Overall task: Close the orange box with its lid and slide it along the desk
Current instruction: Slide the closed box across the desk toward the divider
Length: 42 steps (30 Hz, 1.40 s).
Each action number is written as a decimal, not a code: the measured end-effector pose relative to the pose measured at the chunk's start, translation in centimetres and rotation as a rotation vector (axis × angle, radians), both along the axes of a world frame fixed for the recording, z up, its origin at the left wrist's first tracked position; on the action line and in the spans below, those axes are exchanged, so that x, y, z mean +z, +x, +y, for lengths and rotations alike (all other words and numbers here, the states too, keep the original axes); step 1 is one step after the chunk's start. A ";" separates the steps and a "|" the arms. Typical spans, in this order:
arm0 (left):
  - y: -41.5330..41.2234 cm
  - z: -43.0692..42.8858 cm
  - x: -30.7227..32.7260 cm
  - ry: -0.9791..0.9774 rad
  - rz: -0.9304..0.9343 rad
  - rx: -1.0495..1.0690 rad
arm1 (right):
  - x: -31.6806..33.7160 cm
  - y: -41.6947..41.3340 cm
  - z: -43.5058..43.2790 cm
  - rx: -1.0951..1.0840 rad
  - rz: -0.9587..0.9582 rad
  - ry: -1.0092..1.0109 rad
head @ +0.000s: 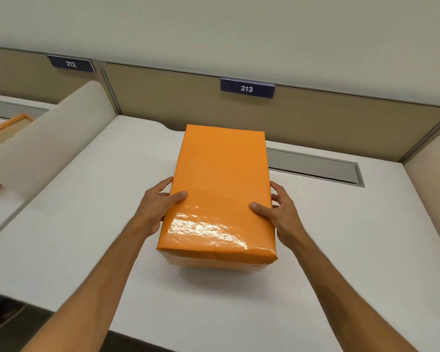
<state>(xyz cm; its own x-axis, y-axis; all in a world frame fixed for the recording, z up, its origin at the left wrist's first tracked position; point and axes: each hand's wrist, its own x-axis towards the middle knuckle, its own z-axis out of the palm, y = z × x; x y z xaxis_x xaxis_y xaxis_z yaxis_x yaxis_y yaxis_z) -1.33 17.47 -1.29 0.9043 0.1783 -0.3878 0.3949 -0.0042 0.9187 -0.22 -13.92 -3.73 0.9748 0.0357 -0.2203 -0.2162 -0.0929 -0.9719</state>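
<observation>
An orange box [221, 179] with a glossy orange lid on top stands lengthwise in the middle of the white desk [87, 224]. A paler strip of the box shows below the lid at the near end. My left hand [158, 204] grips the left side, thumb on the lid. My right hand [277, 212] grips the right side, thumb on top as well. Both hands hold it near its near half.
A tan partition with the sign 213 [247, 88] runs behind the desk. A grey cable flap [315, 167] lies at the back right. Rounded beige dividers stand at the left [48, 143] and right [432, 168]. Orange-edged items [8, 125] lie on the neighbouring desk, left.
</observation>
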 end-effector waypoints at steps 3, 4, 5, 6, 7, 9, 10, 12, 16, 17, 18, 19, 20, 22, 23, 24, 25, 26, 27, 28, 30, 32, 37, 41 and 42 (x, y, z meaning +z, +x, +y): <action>1.2 2.3 0.9 0.019 -0.011 0.018 | 0.6 1.9 2.3 0.031 -0.018 0.026; 1.6 3.2 1.2 0.022 -0.011 0.024 | 0.8 2.5 3.1 0.039 -0.020 0.031; 2.1 4.0 1.3 0.022 -0.010 0.029 | 0.9 3.1 4.0 0.043 -0.022 0.034; 2.6 4.9 1.5 0.022 -0.009 0.032 | 1.0 3.6 4.9 0.044 -0.024 0.036; 3.1 5.9 1.5 0.021 -0.008 0.034 | 1.0 4.2 5.9 0.042 -0.025 0.037; 4.1 7.9 1.6 0.023 -0.004 0.036 | 1.0 5.4 8.0 0.039 -0.026 0.038; 4.7 8.9 1.6 0.024 -0.001 0.036 | 0.9 5.9 9.0 0.038 -0.029 0.038; 6.1 11.3 1.5 0.024 0.003 0.034 | 0.8 7.2 11.3 0.034 -0.029 0.040; 9.3 16.6 1.6 0.043 0.012 0.005 | 0.5 9.7 16.6 0.012 -0.019 0.043; 10.2 17.9 1.7 0.055 0.016 -0.011 | 0.4 10.2 18.0 0.000 -0.014 0.045; 11.2 19.2 1.8 0.064 0.018 -0.027 | 0.4 10.8 19.3 -0.013 -0.013 0.045; 12.1 20.5 1.9 0.069 0.018 -0.042 | 0.4 11.4 20.7 -0.024 -0.013 0.044; 13.0 21.8 2.0 0.074 0.018 -0.058 | 0.4 12.0 22.1 -0.034 -0.010 0.043; 14.9 24.6 2.1 0.086 0.023 -0.089 | 0.5 13.2 24.8 -0.052 0.002 0.046; 15.9 25.9 2.1 0.091 0.026 -0.101 | 0.6 13.8 26.1 -0.061 0.005 0.050; 17.0 27.1 2.0 0.092 0.032 -0.110 | 0.7 14.5 27.4 -0.069 0.006 0.052; 18.1 28.3 2.0 0.094 0.039 -0.117 | 0.7 15.3 28.8 -0.073 0.005 0.050; 19.1 29.5 1.9 0.097 0.051 -0.125 | 0.8 16.2 30.1 -0.074 0.006 0.046; 20.1 30.6 1.8 0.102 0.065 -0.133 | 0.8 17.0 31.4 -0.075 0.010 0.039; 21.0 31.6 1.7 0.106 0.078 -0.140 | 0.8 17.9 32.6 -0.077 0.016 0.032; 22.8 33.6 1.5 0.112 0.099 -0.143 | 0.6 19.5 34.9 -0.080 0.027 0.023; 24.4 35.4 1.3 0.114 0.116 -0.130 | 0.3 21.0 36.7 -0.074 0.020 0.010; 27.3 38.4 0.5 0.140 0.146 -0.115 | -0.7 23.9 40.2 -0.085 0.023 -0.018; 28.5 39.8 -0.2 0.153 0.154 -0.104 | -1.3 25.1 41.6 -0.092 0.023 -0.037; 28.6 40.1 -0.3 0.157 0.155 -0.104 | -1.5 25.3 41.8 -0.090 0.025 -0.041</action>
